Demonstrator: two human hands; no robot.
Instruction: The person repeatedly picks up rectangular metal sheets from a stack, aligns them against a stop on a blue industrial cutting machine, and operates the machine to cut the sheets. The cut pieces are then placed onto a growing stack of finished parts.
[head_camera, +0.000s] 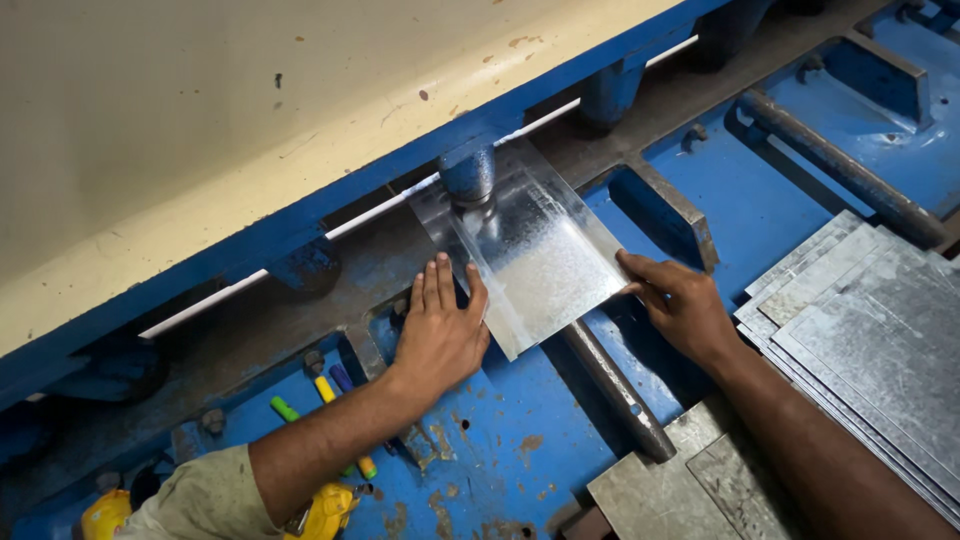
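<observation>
Two hands steady a shiny metal sheet (530, 255) on the blue shear bed (740, 190). Left hand (440, 325) lies flat, fingers together, against its left edge; right hand (680, 300) pinches its right edge. Its far end sits under a clamp foot (468, 178). More sheets (870, 340) are stacked at right.

A blue shearing machine (760, 190) fills the frame, its paint chipped and rusted, a cream guard panel (200, 130) scuffed and spotted across the top left. Steel bars (845, 165) run along the bed. Cut metal sheets (880, 340) are stacked at right, with markers (320, 390) and a yellow tape measure (325, 510) lying at lower left under even light.
</observation>
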